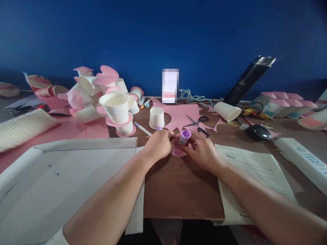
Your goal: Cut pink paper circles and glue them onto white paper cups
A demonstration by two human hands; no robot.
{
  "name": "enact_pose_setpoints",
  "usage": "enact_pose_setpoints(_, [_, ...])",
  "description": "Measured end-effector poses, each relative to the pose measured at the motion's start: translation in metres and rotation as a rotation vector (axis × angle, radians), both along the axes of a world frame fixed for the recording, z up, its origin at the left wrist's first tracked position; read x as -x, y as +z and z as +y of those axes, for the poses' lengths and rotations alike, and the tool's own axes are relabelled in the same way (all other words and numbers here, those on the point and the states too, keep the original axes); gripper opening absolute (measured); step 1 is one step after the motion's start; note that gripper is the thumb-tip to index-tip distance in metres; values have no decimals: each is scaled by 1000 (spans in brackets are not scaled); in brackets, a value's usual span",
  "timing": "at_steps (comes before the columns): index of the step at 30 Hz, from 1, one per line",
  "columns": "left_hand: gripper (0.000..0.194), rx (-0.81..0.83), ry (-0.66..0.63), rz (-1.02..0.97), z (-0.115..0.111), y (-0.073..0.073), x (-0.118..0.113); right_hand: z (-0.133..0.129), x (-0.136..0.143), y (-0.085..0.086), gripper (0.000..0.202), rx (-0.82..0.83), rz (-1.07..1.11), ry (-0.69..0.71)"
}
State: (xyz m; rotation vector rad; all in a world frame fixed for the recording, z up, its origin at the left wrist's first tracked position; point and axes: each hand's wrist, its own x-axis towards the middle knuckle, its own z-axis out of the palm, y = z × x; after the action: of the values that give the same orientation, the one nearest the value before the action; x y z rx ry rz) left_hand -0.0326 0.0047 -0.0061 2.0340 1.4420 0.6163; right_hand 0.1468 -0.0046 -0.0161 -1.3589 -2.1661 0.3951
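Observation:
In my right hand (204, 148) is a glue stick (185, 136), its open purple end tilted up toward me. A pink paper disc (178, 152) lies under the glue stick, partly covered by my fingers. My left hand (162, 141) is closed at the disc's left edge, its fingertips pinching the paper close to the glue stick. A small purple cap (159, 128) shows just behind the left knuckles; whether that hand touches it I cannot tell. Beyond the hands, a white paper cup (156, 117) stands upside down, beside cut pink paper (182, 114) and open black scissors (196, 124).
Paper cups with pink discs (116, 109) are piled at the left, behind a white box lid (76, 170). A lying cup (227, 111), a mouse (258, 132), a black bottle (249, 80) and a power strip (304, 163) are rightward. Printed sheets (252, 177) lie under my right forearm.

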Motion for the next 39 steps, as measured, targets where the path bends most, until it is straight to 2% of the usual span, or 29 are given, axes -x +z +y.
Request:
enact_pose_setpoints(7, [21,-82,-11,64,0,2,0,-1,-1,6,23,11,18,-102])
enact_pose_setpoints(14, [22,-29,27,58,1,0,1,2,5,2,16,-13,-31,1])
enact_pose_setpoints(18, [26,-22,11,49,1,-1,1,0,1,4,14,-65,-61,-36])
enact_pose_setpoints(23, [33,-85,-14,59,2,-1,1,-3,0,6,22,-70,17,-113])
enact_pose_setpoints(27, [24,-58,3,67,2,-1,1,-1,6,2,18,-42,1,-25])
enact_pose_setpoints(29, [24,-48,14,80,1,0,0,2,5,2,17,-14,-3,-30])
enact_pose_setpoints(31, [28,-55,21,110,0,2,0,5,-1,6,21,61,90,-89])
enact_pose_setpoints(33, [30,-55,33,157,0,4,-1,7,-12,12,27,209,344,-119])
enact_pose_setpoints(35, [28,-58,41,196,0,5,-1,8,-24,21,29,422,728,-45])
enact_pose_setpoints(36, [26,-58,37,203,-1,6,-1,9,-30,25,29,562,845,19])
enact_pose_setpoints(39, [25,-55,17,190,-1,5,0,9,-41,35,25,893,898,164])
